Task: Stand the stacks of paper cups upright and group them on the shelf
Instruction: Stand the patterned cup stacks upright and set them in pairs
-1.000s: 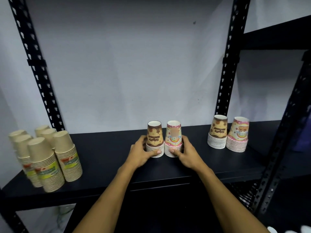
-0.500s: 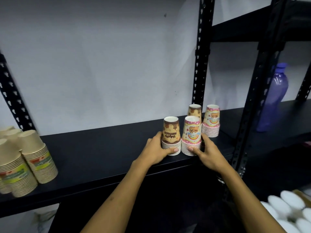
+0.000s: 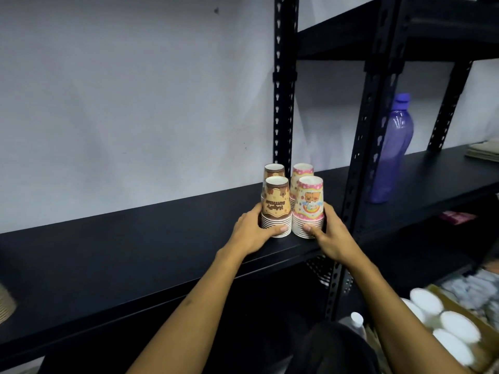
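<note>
Two upside-down cup stacks stand upright near the front edge of the black shelf (image 3: 140,255). My left hand (image 3: 252,232) wraps the base of the brown stack (image 3: 276,205). My right hand (image 3: 328,234) holds the base of the pink stack (image 3: 309,203). The two stacks touch side by side. Right behind them stand another brown stack (image 3: 273,171) and another pink stack (image 3: 302,170), close to the held pair. All four form a tight cluster by the black upright post (image 3: 282,103).
A purple bottle (image 3: 393,155) stands on the neighbouring shelf to the right, behind a front post (image 3: 359,168). Folded material (image 3: 483,151) lies at far right. A box of white cups (image 3: 445,327) sits low right. A kraft cup stack edge (image 3: 5,303) shows at far left.
Both hands slid the brown and pink stacks rightward along the shelf until they stand just in front of the other brown and pink pair. The view swung right with them.
</note>
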The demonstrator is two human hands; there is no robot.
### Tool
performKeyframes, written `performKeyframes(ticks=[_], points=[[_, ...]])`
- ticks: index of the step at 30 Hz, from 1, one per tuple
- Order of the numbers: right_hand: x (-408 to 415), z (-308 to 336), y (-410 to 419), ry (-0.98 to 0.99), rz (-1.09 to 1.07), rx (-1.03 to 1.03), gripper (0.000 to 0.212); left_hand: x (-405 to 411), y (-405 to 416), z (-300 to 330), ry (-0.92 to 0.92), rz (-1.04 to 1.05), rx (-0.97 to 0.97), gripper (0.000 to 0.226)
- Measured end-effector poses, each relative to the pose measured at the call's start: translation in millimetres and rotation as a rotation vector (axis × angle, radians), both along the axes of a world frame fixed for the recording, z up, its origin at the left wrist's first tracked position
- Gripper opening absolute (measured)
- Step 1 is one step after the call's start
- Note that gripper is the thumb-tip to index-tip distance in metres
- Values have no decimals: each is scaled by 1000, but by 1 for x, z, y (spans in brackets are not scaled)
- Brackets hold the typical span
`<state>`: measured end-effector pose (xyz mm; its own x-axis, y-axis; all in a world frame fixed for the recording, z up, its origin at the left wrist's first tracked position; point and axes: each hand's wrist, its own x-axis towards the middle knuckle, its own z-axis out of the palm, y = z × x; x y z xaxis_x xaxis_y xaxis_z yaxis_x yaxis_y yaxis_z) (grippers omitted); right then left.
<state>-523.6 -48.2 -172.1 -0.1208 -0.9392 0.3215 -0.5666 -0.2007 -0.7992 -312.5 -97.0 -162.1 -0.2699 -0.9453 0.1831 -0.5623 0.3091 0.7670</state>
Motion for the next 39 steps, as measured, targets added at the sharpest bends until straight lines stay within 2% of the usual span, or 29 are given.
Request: performKeyframes(ticks=[7,10,14,18,24,28,31,34,39], points=[[-1,-9,-7,-67,-4,21,73,-1,-8,-7,8,63,38,97],[4,-15,-8,-137,-19,6,78,-1,-15,-14,-12,73,44,107],[17,-23,-13,-229,-135,-85,80,-1,-16,-15,-37,76,12,98],[25,-31,-16,-179,-195,-120,68,1,-18,-16,-3,47,-26,82],[27,-32,-18,-97,-196,-160,67,1,-18,-16,8,48,-25,79],[27,-32,-20,-70,-207,-168,65,1,-17,-16,-7,41,-13,85],[25,-31,-19,-49,-184,-150,72,1,-13,-15,8,32,-29,101],[23,-23,-13,-6,-164,-168,85,1,-5,-10,37,69,-148,111],[22,16,-11,218,-167,-411,81,-10,-6,20,-47,29,-529,86]])
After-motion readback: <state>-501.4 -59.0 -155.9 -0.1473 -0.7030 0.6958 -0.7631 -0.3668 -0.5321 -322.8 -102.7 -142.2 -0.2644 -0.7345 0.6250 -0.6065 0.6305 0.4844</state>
